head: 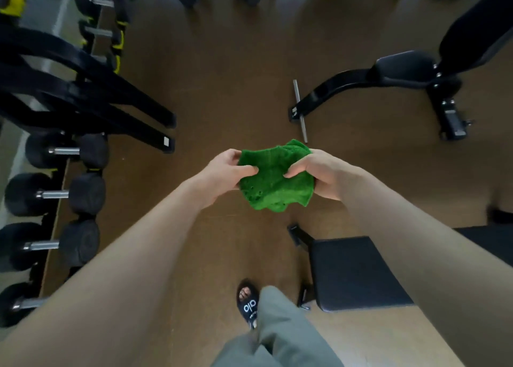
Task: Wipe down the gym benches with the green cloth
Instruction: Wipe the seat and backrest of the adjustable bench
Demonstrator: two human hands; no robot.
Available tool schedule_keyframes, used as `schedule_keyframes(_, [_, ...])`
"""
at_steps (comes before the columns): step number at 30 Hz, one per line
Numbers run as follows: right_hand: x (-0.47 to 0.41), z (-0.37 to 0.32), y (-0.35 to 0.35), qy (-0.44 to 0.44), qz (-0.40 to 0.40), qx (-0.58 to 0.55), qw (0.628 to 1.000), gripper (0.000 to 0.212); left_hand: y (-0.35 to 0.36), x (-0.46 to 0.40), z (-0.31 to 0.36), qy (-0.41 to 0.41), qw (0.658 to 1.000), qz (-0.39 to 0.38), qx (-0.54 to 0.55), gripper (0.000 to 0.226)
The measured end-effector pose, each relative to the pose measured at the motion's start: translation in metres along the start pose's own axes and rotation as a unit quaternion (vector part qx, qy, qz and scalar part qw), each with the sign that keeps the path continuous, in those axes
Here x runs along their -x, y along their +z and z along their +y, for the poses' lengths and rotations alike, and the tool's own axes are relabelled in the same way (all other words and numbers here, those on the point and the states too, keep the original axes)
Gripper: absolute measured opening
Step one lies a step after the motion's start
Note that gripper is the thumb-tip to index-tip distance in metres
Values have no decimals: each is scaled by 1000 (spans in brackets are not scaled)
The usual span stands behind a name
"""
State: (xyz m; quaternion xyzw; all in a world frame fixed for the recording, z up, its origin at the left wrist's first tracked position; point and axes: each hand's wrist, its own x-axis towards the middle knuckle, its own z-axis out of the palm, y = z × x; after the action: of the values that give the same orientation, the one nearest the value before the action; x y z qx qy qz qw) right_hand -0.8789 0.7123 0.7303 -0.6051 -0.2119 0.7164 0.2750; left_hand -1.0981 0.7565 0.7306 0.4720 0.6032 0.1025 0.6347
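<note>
Cloth-readying step, by the look of it: bright green terry cloth (274, 176) held in mid-air over the brown floor (236, 89), bunched and crumpled between both hands, touching no bench. Left hand (222, 172) closed on the cloth's left edge, thumb pressed on top and fingers curled beneath. Right hand (319, 172) closed on the right edge the same way, thumb on top. Cloth stretched loosely side to side between the two grips, so long axis roughly left-right across the view, with the slack lower edge hanging toward the person's feet and a rumpled corner sticking up and away at the far right.

Nearest black padded flat bench (358, 272) low and to the right, just beside the right forearm; black adjustable bench on a black steel frame (402, 72) farther off, upper right. Rack of black dumbbells (69, 194) along the left.

Next move, as a judgement: fold or flatten the cloth into a pad, then turn right and lower it onto the near bench pad. No wiping contact yet.
</note>
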Motion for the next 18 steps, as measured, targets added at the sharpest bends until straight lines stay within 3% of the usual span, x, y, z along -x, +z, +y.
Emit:
schedule_keyframes(11, [-81, -75, -113, -4, 61, -88, 994, 38, 39, -156, 139, 99, 959, -77, -254, 30])
schedule_keyframes(18, [-132, -135, -195, -2, 83, -97, 992, 38, 80, -261, 233, 108, 938, -118, -307, 25])
